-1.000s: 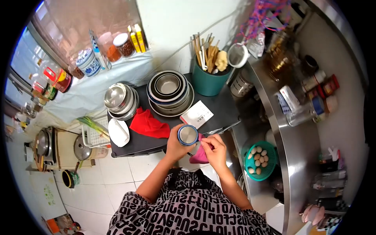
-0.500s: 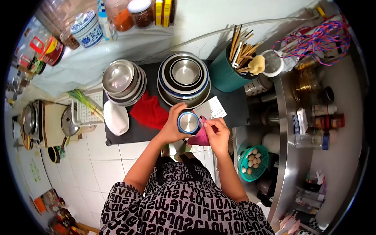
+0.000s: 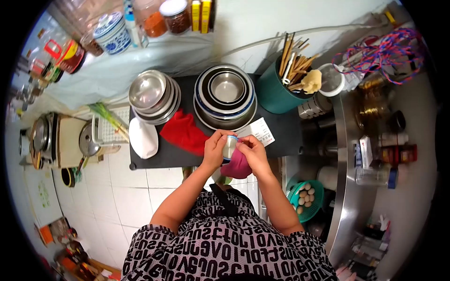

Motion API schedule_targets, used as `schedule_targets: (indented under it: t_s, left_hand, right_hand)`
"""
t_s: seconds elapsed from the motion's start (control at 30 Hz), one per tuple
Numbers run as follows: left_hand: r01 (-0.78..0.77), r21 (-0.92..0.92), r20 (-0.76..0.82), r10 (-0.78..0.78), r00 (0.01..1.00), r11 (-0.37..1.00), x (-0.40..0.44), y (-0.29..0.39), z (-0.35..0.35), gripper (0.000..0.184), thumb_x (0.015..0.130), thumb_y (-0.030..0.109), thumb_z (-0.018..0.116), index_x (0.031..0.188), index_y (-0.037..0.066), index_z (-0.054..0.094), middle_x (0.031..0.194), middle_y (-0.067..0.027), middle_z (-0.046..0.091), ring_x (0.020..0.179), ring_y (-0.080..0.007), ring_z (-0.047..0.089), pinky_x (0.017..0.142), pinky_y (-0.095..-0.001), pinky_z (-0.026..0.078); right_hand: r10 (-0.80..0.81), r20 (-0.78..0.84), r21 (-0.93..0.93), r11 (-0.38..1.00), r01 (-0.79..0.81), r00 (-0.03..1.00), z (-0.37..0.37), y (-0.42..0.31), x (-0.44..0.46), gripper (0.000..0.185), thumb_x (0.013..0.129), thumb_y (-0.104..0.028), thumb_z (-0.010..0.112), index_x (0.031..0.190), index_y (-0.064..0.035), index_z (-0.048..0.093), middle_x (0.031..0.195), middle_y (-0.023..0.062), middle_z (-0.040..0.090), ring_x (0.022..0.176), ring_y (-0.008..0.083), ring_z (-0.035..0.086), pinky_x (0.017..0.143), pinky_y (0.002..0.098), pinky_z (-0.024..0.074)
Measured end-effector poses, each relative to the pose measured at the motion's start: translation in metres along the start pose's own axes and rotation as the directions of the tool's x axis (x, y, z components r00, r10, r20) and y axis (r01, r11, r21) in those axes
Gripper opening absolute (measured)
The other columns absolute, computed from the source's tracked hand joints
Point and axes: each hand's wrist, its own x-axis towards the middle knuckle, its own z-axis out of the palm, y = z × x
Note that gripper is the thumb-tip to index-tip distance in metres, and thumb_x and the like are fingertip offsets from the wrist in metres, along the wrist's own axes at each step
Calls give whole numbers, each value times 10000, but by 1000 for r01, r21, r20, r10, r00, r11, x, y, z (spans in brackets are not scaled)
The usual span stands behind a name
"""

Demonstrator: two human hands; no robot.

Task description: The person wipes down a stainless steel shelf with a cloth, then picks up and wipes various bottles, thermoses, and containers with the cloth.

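Note:
My left hand [image 3: 216, 149] is closed round a small metal cup [image 3: 229, 147] with a blue rim, held tilted over the front edge of the black table [image 3: 164, 162]. My right hand [image 3: 254, 156] pinches a magenta cloth [image 3: 238, 167] at the cup's rim, and the rest of the cloth hangs below the cup. Just to the left of my left hand lies a red cloth [image 3: 182, 133]. Behind both hands stands a stack of nested metal bowls [image 3: 202, 110]. A printed white card [image 3: 262, 131] lies by my right hand's fingers.
More metal bowls [image 3: 147, 91] and a folded white cloth [image 3: 143, 138] are on the table's left side. A green bin of chopsticks [image 3: 274, 91] stands at the back right. Eggs fill a green basket [image 3: 293, 193] at the right. Jars [image 3: 175, 18] line a covered shelf at the back left.
The cup has tipped from its mouth facing up to lying more sideways. My right hand has come in closer with the magenta cloth, now against the rim. The camera view has shifted slightly.

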Motion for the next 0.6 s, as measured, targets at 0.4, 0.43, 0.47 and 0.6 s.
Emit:
schedule_targets:
  t_s: [0.4,0.43,0.47,0.6]
  left_hand:
    - [-116,217,249,60,967,969,15,13,-15,254,945,119,455,1037,-24,644,981,-123,700,904,-186,647,828,-298,493]
    - [-131,242,242,71,968,961,15,11,-14,242,942,119,467,1035,-18,644,978,-127,698,895,-199,654,819,-306,499]
    - [-122,234,254,60,965,965,14,10,-14,242,942,119,467,1035,-18,644,978,-127,698,895,-199,654,819,-306,499]
    - [-167,275,244,99,965,947,16,13,-15,184,900,71,497,981,6,649,943,-155,679,874,-307,653,799,-356,504]
  right_hand:
    - [63,-88,34,998,-61,994,8,-4,-7,115,866,-77,673,938,-7,618,843,23,626,764,84,551,702,230,445]
    - [66,-93,37,997,-63,993,8,-4,-7,105,871,-73,666,937,-7,616,846,24,626,766,84,551,704,232,446]
    - [68,-97,40,997,-65,993,8,-3,-7,96,875,-68,660,935,-8,614,850,26,625,768,84,551,707,233,447]
    - [91,-76,14,996,-90,993,6,-2,-6,107,877,-70,660,951,-11,610,870,28,629,785,83,557,720,230,450]
